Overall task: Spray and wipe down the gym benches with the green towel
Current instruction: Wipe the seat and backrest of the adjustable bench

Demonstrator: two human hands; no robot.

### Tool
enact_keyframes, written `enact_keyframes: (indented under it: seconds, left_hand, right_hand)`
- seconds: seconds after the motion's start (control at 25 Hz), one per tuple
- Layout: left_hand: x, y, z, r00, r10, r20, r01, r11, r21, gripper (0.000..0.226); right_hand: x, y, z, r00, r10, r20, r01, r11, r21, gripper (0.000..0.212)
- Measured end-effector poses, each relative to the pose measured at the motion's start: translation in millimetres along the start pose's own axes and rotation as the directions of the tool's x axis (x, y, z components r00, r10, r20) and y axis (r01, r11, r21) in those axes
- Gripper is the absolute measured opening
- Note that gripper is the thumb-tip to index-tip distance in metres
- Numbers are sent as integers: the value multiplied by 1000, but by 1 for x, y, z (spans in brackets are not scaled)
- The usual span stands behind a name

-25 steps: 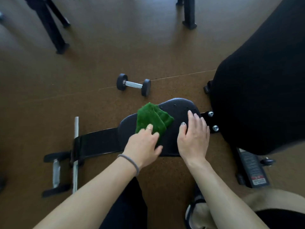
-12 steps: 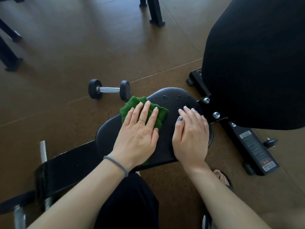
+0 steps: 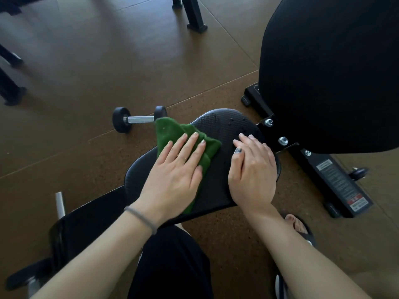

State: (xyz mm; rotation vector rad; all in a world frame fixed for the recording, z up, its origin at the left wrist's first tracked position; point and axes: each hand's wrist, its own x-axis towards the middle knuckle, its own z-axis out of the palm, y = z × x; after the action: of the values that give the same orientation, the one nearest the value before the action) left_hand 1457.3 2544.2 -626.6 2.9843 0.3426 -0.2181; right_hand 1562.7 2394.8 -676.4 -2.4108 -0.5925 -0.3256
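A low black bench seat pad (image 3: 224,130) with a textured top lies in the middle of the view, small droplets on its far end. The folded green towel (image 3: 170,132) lies on the pad's left part. My left hand (image 3: 174,175) lies flat on the towel, fingers spread, pressing it onto the pad. My right hand (image 3: 252,171) rests palm down on the pad's right side, fingers slightly curled, holding nothing. The large black backrest pad (image 3: 328,72) rises at the right.
A small black dumbbell (image 3: 138,119) lies on the brown floor just beyond the towel. The bench's base bar with a warning label (image 3: 336,180) runs at the right. Black machine legs (image 3: 194,16) stand at the back and far left. My sandalled foot (image 3: 298,225) is below.
My left hand went from bunched behind the towel to flat on top of it, and slid it left over the pad's edge. The view moved closer. My right hand stayed on the pad.
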Motion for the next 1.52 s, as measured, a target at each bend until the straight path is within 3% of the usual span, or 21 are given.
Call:
enact_keyframes:
  seconds: [0.12,0.36,0.52,0.6,0.8,0.96,1.12,1.28,1.52]
  left_hand:
    - [-8,-9,2,1000,-10,-30,10,1000,17,62]
    - [90,13,2,999,-9,-37,9,1000,8,59]
    - [17,2,7,996,37,-82,-35,999,18,60]
    - [-20,-4,8,998,54,-30,-53,998,28,59]
    - [54,-3,7,993,101,-55,-102,995,-16,62]
    - [115,1,-1,1000,-17,-13,16,996,-85,53]
    - [53,-23,-4,995,-86,-58,81,994,-76,55]
    - [17,-32,-8,982,-186,29,186,982,-11,64]
    - [93,-26,-16,947,-311,84,322,899,-296,42]
  right_hand:
    - [0,-3,2,1000,-11,-5,10,1000,-23,44]
    - [1,-4,3,1000,1,-19,-2,999,-42,46]
    - [-1,-4,4,1000,-3,-19,2,999,-32,45]
    - [-1,-5,5,1000,-8,-18,7,999,-45,45]
    - [1,-5,5,1000,-3,-20,2,998,-60,45]
    - [1,-4,4,999,7,-44,-8,1000,-29,45]
    - [0,-4,5,999,-2,-46,1,1000,-12,45]
    - [-1,-4,8,998,-12,-57,10,999,-35,44]
    - [0,-5,5,1000,-8,-29,7,1000,-24,45]
